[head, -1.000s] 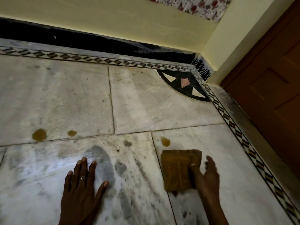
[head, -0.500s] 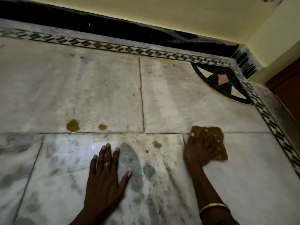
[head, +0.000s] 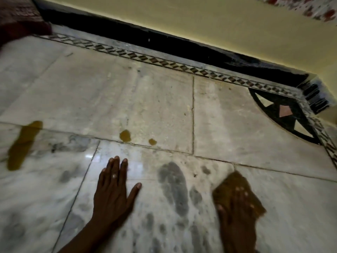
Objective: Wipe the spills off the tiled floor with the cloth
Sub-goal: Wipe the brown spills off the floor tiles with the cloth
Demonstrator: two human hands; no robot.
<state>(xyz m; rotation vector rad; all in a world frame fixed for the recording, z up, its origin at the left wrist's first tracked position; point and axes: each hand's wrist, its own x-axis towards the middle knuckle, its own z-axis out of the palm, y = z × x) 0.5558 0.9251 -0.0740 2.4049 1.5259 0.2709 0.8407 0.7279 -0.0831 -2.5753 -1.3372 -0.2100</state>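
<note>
My right hand (head: 237, 207) presses flat on a brown cloth (head: 231, 181) lying on the marble tiled floor (head: 155, 99) at the lower right. My left hand (head: 114, 190) rests flat on the floor with its fingers spread and a ring on one finger; it holds nothing. Two small amber spills, one larger (head: 125, 135) and one smaller (head: 152, 141), sit by a tile joint just beyond the left hand. A long amber spill (head: 21, 145) stretches along the far left.
A patterned border strip (head: 164, 63) and black skirting (head: 164, 41) run along the yellow wall. A black corner inlay (head: 288, 115) sits at the right. Dark red fabric (head: 16, 17) lies at the top left.
My right hand has pulled the cloth back toward me, and the small spill it covered is gone. The view has swung left, bringing the long spill into sight. My left hand stays planted.
</note>
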